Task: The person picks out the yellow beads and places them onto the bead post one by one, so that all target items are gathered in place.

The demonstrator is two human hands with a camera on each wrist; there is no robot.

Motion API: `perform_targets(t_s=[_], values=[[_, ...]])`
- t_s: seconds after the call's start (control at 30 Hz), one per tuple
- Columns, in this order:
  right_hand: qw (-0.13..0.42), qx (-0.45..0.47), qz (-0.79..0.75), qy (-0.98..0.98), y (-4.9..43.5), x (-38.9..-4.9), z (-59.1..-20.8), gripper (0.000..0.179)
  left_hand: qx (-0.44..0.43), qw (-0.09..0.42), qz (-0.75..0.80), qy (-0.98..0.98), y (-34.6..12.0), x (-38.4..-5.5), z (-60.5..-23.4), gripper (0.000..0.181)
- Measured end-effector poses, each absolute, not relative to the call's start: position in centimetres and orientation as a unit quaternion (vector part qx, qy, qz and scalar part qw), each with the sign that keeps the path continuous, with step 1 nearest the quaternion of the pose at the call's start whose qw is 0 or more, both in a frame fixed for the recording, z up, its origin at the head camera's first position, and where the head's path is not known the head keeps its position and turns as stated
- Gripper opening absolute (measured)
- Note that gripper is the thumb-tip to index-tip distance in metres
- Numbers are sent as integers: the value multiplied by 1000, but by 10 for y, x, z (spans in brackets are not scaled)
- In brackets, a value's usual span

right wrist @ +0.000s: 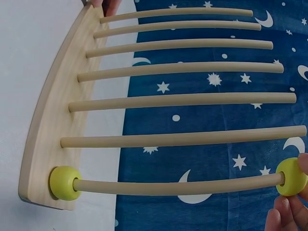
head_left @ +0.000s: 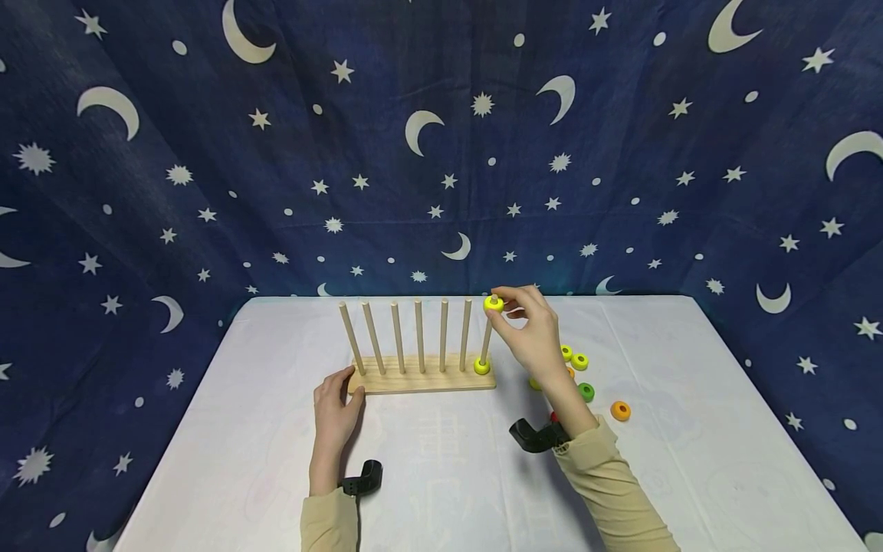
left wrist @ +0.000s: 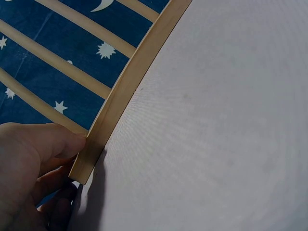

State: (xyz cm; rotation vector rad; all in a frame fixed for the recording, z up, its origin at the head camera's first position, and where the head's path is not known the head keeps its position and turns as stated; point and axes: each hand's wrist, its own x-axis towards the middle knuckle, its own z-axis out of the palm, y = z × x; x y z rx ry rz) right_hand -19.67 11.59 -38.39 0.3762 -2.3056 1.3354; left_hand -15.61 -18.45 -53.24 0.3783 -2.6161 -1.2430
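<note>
A wooden base [head_left: 421,381] carries several upright pegs in a row. My left hand [head_left: 336,406] grips the base's left end, thumb along the front edge in the left wrist view. At the far right peg's top, my right hand [head_left: 534,330] pinches a yellow ring [head_left: 493,304] between thumb and fingers. The peg's tip pokes through that ring's hole. Down at the foot of the same peg sits another yellow ring [right wrist: 65,183], resting against the base. The other pegs bear no rings.
Loose rings lie on the white table right of the base, partly behind my right forearm: yellow ones [head_left: 580,361], a green ring [head_left: 586,392], an orange ring [head_left: 621,411] and a bit of red. A dark blue star-patterned cloth [head_left: 441,153] hangs behind the table.
</note>
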Motion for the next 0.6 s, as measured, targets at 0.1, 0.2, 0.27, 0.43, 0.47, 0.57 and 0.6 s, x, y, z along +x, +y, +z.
perform_targets(t_s=[0.1, 0.2, 0.27, 0.43, 0.47, 0.57, 0.6], values=[[225, 136, 484, -835, 116, -197, -384, 30, 130, 109, -423, -890, -184, -156, -532, 45], [228, 139, 485, -833, 117, -197, -385, 30, 131, 106, -420, -892, -184, -156, -532, 45], [229, 139, 485, -833, 118, -197, -385, 29, 132, 105, -420, -892, -184, -156, -532, 45], [221, 132, 478, -840, 121, -196, -387, 29, 133, 106, -421, -891, -184, -156, -532, 45], [220, 131, 476, -841, 122, -195, -388, 28, 132, 107, -421, -891, -183, -156, -532, 45], [217, 136, 469, -845, 125, -195, -391, 28, 132, 111, -422, -890, -183, -156, -532, 45], [218, 138, 465, -847, 127, -195, -392, 28, 132, 111, -422, -890, -183, -156, -532, 45]])
